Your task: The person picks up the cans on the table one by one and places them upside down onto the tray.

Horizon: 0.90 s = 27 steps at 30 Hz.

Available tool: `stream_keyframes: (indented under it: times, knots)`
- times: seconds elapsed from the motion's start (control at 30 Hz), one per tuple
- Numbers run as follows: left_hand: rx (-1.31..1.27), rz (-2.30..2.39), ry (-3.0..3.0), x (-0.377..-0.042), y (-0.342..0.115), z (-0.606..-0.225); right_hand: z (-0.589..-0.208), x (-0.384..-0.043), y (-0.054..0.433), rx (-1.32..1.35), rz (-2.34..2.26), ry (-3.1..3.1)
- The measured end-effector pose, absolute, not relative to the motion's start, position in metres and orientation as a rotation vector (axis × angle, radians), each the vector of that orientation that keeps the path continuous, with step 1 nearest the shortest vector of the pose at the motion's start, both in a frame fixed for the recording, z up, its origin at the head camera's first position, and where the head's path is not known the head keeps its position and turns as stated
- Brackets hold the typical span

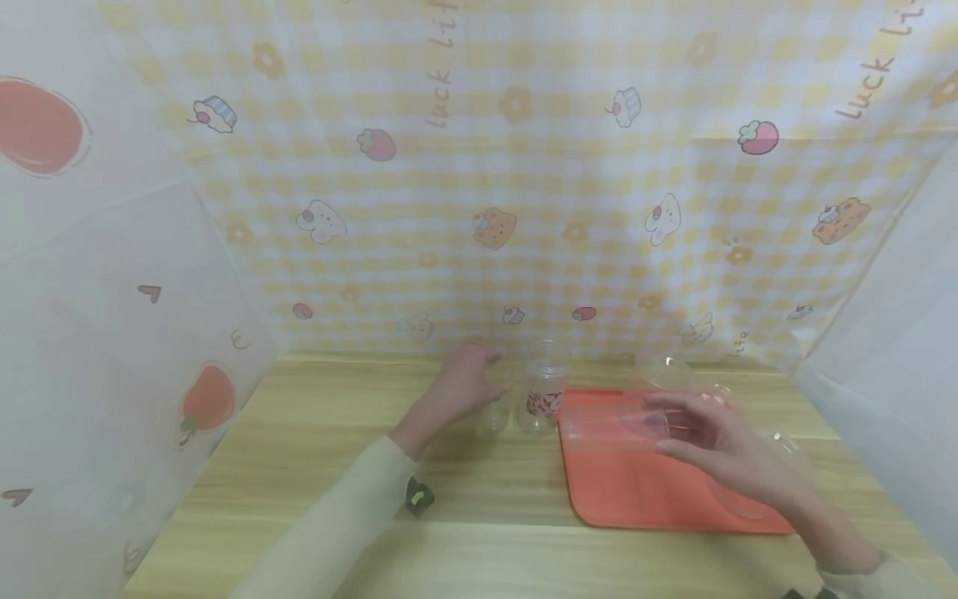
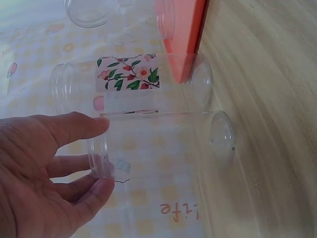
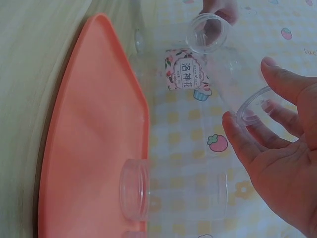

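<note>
the upright jar (image 2: 158,144) is gripped at its rim by the left hand (image 1: 460,378), just left of the labelled jar (image 1: 544,403); over the tray (image 1: 636,499), a sideways jar (image 1: 606,428) is held by the right hand (image 1: 722,437), long axis pointing left.

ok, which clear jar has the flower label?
The upright jar between the one in the left hand and the red tray: its wall carries a pink flower label, while the other jars look plain.
</note>
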State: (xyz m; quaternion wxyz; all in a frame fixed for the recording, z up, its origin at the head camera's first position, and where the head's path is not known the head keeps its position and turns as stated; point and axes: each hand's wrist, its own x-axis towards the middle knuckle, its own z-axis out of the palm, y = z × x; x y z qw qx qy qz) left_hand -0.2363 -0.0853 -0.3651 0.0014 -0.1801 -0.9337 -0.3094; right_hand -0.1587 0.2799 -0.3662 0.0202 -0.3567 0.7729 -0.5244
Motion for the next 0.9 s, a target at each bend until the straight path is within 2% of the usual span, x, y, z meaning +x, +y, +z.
stream_keyframes:
  times: [0.63, 0.9]
  knots:
    - [-0.596, -0.938, -2.927, -0.236, -0.087, -0.363, -0.354, -0.164, 0.283, -1.184, -1.472, 2.510]
    - [-0.595, -0.932, -2.921, -0.238, -0.087, -0.364, -0.345, -0.162, 0.286, -1.138, -1.332, 2.636]
